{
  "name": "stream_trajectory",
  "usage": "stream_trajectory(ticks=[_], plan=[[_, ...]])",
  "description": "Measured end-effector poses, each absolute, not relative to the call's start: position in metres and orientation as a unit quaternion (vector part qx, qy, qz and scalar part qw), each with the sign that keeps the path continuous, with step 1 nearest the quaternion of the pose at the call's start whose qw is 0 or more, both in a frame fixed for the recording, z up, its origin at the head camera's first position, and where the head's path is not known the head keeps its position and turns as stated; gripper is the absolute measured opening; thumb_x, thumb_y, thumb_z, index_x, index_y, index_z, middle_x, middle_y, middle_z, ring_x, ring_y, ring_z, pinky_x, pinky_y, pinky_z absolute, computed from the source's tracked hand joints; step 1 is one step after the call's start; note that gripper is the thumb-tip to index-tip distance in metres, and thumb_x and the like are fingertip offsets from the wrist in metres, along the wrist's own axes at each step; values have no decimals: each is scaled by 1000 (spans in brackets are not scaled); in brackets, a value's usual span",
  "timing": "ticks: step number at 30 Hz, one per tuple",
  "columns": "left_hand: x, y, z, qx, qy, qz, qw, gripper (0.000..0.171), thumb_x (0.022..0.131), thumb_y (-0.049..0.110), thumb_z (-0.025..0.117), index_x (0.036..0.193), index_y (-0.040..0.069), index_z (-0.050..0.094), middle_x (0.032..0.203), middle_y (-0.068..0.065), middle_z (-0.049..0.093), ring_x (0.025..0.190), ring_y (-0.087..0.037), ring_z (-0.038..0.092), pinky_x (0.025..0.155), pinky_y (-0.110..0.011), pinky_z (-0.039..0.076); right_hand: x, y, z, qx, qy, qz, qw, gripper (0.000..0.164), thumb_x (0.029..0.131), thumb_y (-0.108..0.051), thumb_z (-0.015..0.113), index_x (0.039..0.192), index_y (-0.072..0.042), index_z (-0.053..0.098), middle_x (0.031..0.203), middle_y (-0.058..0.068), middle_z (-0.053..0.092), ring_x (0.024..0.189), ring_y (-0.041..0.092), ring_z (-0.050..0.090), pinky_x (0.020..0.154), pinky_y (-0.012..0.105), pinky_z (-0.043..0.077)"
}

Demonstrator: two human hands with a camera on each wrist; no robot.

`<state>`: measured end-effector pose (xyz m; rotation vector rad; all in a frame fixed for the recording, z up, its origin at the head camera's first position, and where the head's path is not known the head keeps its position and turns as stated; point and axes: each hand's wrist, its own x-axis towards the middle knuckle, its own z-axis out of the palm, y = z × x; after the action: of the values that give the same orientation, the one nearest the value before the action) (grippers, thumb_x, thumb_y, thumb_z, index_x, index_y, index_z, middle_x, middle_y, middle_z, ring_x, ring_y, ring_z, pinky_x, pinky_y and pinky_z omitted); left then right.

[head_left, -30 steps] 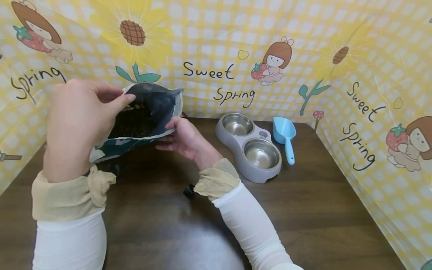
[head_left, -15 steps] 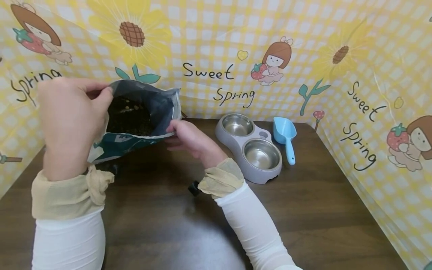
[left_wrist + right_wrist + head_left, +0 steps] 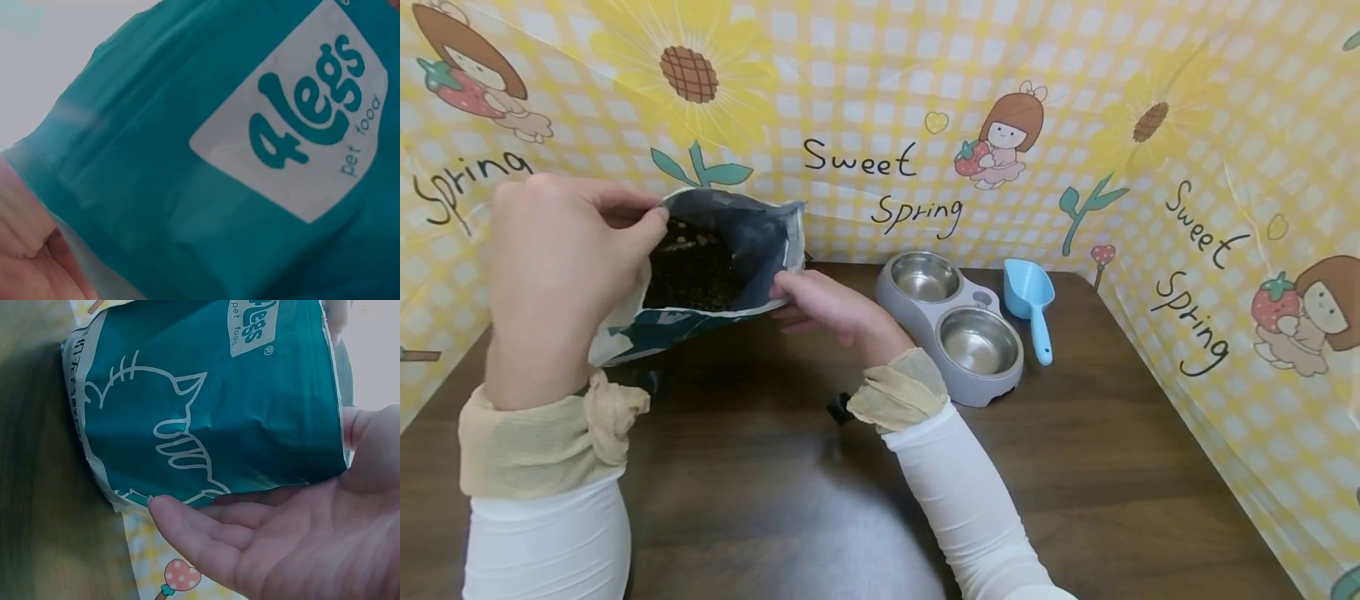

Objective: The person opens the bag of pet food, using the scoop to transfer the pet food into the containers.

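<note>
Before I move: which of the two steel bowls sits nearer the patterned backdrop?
The left-hand bowl in the head view. Its rim lies close to the backdrop; the other bowl sits nearer the camera and further right.

Left hand [image 3: 561,271] and right hand [image 3: 835,308] pinch, right forearm [image 3: 962,500] slanting inward.

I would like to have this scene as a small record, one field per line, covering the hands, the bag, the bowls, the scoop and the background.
Left hand: pinches the left part of the bag's rim
Right hand: holds the rim's right part
Bag: teal, mouth open, label "4Legs pet food"
Contents: dark bits; exact kind unclear
Bowls: two, metal, in one grey stand
Scoop: light blue, on the table, right of the bowls
Background: yellow-white checks, flowers, "Sweet Spring"
</note>
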<state>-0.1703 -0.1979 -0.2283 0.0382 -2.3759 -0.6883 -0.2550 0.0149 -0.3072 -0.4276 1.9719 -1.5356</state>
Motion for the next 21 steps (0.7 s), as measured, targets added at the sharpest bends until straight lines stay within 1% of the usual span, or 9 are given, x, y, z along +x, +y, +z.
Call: stream_trajectory(ticks=[1,3,7,9,11,15,17,19,21], plan=[[-170,-198,-228,17,-908,-264,325,28,98,22,70,105,1,86,97,-27,81,95,-50,70,72,-17,34,-255,15,-307,-163,743,-577,299,27,108,-18,32,104,-8,56,153,24,61,154,39,54,123,52,49],[-170,-199,-227,19,-910,-264,319,28,98,23,70,105,1,86,98,-26,81,95,-49,71,68,-14,29,-254,17,-307,-168,741,-575,302,29,109,-18,31,108,-4,57,154,25,60,154,40,54,125,53,47],[-171,-199,-228,11,-910,-264,320,26,98,20,71,103,1,86,94,-26,81,89,-48,71,77,-20,32,-256,23,-306,-170,753,-547,322,36,109,-22,31,119,-1,59,154,24,64,147,41,61,122,55,50],[-171,-198,-229,4,-906,-265,330,25,97,18,70,101,0,87,92,-27,81,86,-49,71,82,-24,32,-257,26,-305,-176,763,-520,340,43,109,-26,32,120,-1,64,144,23,72,135,39,71,116,54,55],[-172,-198,-230,-7,-901,-261,346,24,97,16,69,99,0,87,89,-27,80,82,-51,71,86,-25,30,-258,29,-305,-185,770,-495,357,51,109,-30,32,122,2,69,128,23,79,118,35,80,107,52,61],[-172,-196,-232,-26,-894,-253,369,25,99,14,67,100,-2,86,89,-28,80,85,-56,73,86,-21,25,-258,30,-304,-198,767,-477,380,60,108,-32,33,123,8,74,107,17,85,92,25,85,95,48,65],[-171,-197,-232,-25,-895,-250,370,25,99,15,68,100,-1,86,89,-27,80,84,-55,73,82,-13,25,-256,28,-304,-201,766,-476,383,59,107,-32,34,120,8,76,103,15,86,88,22,85,88,44,66],[-170,-198,-231,-22,-897,-245,366,24,99,15,69,100,-1,86,90,-27,81,83,-54,73,73,-5,23,-255,26,-303,-205,764,-476,384,57,106,-31,34,116,6,77,101,15,86,87,22,84,81,39,66],[-168,-200,-230,-17,-903,-239,358,23,98,16,70,99,-1,86,91,-26,81,80,-52,73,62,-2,22,-253,24,-303,-211,765,-473,381,56,106,-31,35,113,5,77,99,15,86,86,22,84,76,35,64]])
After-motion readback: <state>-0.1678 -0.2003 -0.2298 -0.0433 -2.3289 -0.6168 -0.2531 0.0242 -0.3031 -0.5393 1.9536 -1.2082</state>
